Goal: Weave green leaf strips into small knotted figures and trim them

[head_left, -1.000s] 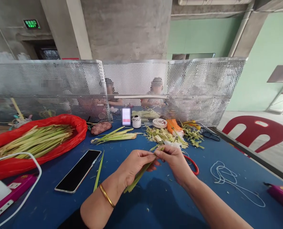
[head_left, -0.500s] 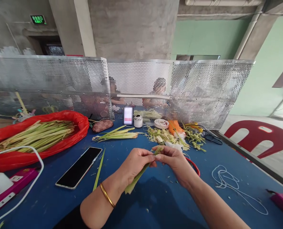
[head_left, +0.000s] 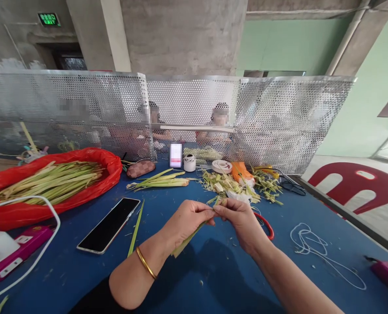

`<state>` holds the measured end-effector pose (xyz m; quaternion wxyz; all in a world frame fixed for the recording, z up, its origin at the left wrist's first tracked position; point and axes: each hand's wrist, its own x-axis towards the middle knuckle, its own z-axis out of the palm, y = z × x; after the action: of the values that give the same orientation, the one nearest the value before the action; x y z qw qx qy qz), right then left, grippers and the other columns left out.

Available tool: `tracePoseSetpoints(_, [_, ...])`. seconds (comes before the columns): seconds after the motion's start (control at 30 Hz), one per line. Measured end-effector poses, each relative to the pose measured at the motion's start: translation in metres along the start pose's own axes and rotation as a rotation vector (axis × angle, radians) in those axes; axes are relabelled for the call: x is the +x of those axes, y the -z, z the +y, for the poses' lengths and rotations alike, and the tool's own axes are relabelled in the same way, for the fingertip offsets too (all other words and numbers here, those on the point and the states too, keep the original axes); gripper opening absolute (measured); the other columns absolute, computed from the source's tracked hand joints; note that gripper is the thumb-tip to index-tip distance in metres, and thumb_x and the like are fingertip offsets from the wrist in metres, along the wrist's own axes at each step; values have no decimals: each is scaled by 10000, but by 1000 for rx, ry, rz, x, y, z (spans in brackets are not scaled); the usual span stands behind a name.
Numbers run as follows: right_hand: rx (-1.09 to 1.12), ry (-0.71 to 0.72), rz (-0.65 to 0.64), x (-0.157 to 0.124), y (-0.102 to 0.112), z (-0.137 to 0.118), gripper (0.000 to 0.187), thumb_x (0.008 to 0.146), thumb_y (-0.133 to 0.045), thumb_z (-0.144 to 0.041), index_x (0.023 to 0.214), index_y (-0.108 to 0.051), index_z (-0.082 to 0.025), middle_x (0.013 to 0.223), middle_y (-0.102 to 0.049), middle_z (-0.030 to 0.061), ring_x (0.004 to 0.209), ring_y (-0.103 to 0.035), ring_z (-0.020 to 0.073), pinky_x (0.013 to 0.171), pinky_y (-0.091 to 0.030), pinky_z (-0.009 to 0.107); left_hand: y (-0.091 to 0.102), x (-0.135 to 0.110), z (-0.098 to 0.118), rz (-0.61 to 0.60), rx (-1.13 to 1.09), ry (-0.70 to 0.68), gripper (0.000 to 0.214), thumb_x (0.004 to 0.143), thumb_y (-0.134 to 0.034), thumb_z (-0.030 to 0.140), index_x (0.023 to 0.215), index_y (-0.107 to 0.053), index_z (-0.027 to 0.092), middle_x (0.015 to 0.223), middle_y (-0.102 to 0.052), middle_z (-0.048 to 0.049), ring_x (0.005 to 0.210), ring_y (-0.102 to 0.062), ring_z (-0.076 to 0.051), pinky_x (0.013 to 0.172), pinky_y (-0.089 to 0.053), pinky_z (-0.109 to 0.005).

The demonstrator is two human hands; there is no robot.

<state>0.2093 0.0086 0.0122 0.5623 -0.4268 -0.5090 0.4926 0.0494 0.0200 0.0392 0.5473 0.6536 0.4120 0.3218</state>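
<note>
Over the middle of the blue table, my left hand (head_left: 194,218) is closed around a green plant leaf (head_left: 184,245), whose wide cut end hangs below the palm. My right hand (head_left: 236,214) pinches the leaf's upper end, thumb against forefinger, and its fingertips meet those of my left hand. Fingers hide most of the leaf between them. A single narrow green leaf strip (head_left: 136,229) lies on the table left of my left forearm. Behind my right hand is a heap of leaf scraps (head_left: 221,183), and red scissor-like handles (head_left: 266,226) show partly beside my right wrist.
A red bag (head_left: 115,168) of leaf strips sits at left, beside a black phone (head_left: 108,224) and a purple power strip (head_left: 20,250). Pale stalks (head_left: 161,181) lie at the back. White string (head_left: 311,242) is at right. Two people sit behind the perforated metal screen (head_left: 194,100).
The view has shifted slightly, with the background sitting higher. Both hands stay together on the leaf; the fingers have shifted a little, and less of its upper end shows between them.
</note>
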Motion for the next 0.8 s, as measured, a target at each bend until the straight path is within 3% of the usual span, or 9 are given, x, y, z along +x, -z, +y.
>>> tracePoseSetpoints(0.1, [5,-7,-16,0,1,1,210,670,-784,-347,624,-672,-176,587,-568,-21,578,-419,112,573,-326,269,2,1,-1,2,44,-8,289,759,-630,393,609,-703,158,626,-654,-17,666,-545,-151,692,-384,-260])
tracePoseSetpoints(0.23, [57,-50,-156,-1,5,-2,202,711,-767,-328,844,-733,-181,673,-625,-2,609,-461,118,590,-343,269,5,2,-2,-77,-57,58,294,725,-666,417,593,-678,155,637,-642,-28,688,-550,-160,724,-390,-277])
tracePoseSetpoints(0.37, [111,-51,-228,-2,5,-6,154,727,-756,-310,715,-691,-170,588,-583,-15,587,-445,114,587,-335,268,6,0,1,-128,-157,114,299,661,-735,436,583,-675,154,632,-629,-24,691,-545,-152,759,-406,-281])
tracePoseSetpoints(0.53, [86,-34,-113,-3,1,-5,188,696,-764,-320,640,-665,-170,564,-581,-11,571,-436,118,573,-331,272,5,0,2,-116,-111,63,264,711,-698,407,647,-703,151,664,-636,-29,697,-546,-151,749,-408,-268])
tracePoseSetpoints(0.7, [53,-39,58,-4,-3,0,182,614,-785,-309,572,-672,-173,559,-566,-8,540,-406,112,530,-313,271,1,4,-3,-17,200,-85,237,780,-605,371,742,-727,171,706,-678,-32,703,-570,-183,710,-417,-272])
tracePoseSetpoints(0.8, [62,-34,117,-4,-7,3,212,598,-787,-319,530,-645,-177,530,-546,-14,522,-389,107,521,-307,272,-3,5,-6,76,398,-203,249,816,-560,336,652,-708,221,657,-681,-13,665,-574,-185,861,-398,-314])
